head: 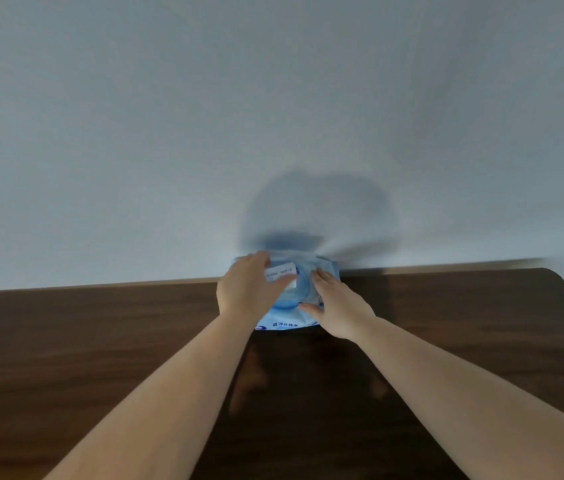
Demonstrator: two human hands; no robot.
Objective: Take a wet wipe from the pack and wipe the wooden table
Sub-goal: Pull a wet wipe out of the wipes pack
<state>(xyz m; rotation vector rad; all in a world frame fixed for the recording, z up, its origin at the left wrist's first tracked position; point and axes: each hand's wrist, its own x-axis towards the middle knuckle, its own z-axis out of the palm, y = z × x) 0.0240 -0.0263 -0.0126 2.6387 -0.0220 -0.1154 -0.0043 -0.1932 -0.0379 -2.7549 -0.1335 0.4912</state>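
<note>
Your left hand (246, 289) and right hand (337, 306) both rest on the blue wet-wipe pack (285, 310) at the far edge of the dark wooden bench (100, 341) against the wall (273, 116), left fingers pinching its white flap (282, 273), right fingers spread flat.

Plain pale grey-blue wall (273, 98) fills the upper part of the view, bare, no marks. Dark soft shadow (315, 209) on the wall, low centre, with a thinner streak running right just above the far edge. Thin light strip (135, 284) along the wall's base on the left. Whole frame slightly motion-blurred.
</note>
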